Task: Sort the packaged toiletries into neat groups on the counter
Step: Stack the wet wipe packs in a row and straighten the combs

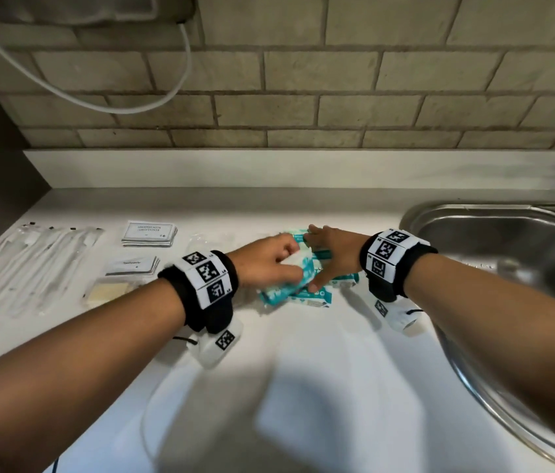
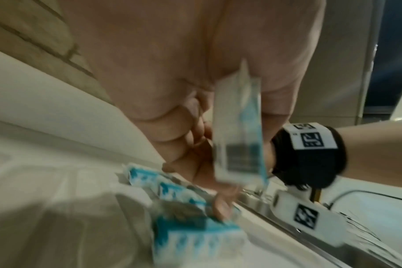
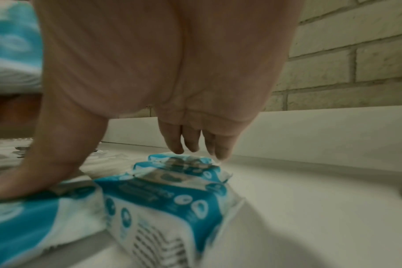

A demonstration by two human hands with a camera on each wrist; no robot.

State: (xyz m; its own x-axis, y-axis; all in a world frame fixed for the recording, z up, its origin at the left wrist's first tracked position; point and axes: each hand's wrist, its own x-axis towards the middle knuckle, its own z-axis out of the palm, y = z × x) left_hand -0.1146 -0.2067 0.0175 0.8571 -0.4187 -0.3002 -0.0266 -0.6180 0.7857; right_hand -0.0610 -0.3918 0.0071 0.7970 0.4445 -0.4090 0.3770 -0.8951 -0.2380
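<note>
Several teal and white wipe packets (image 1: 307, 295) lie in a loose pile on the white counter (image 1: 303, 370), just left of the sink. My left hand (image 1: 283, 264) grips one teal packet (image 2: 239, 130) and holds it tilted above the pile. My right hand (image 1: 324, 256) is spread flat over the pile. In the right wrist view its thumb (image 3: 23, 185) presses a near packet (image 3: 23, 223) and its fingertips (image 3: 179, 145) touch the far one (image 3: 184, 161). Another packet (image 3: 168, 199) lies between them. The two hands nearly touch.
A steel sink (image 1: 508, 240) lies close on the right. To the left are long clear toothbrush sachets (image 1: 30, 264), a stack of shampoo sachets (image 1: 149, 233), toothpaste sachets (image 1: 133, 266) and a soap pack (image 1: 109, 291). A tiled wall (image 1: 303, 80) with a hanging cable (image 1: 98, 100) stands behind.
</note>
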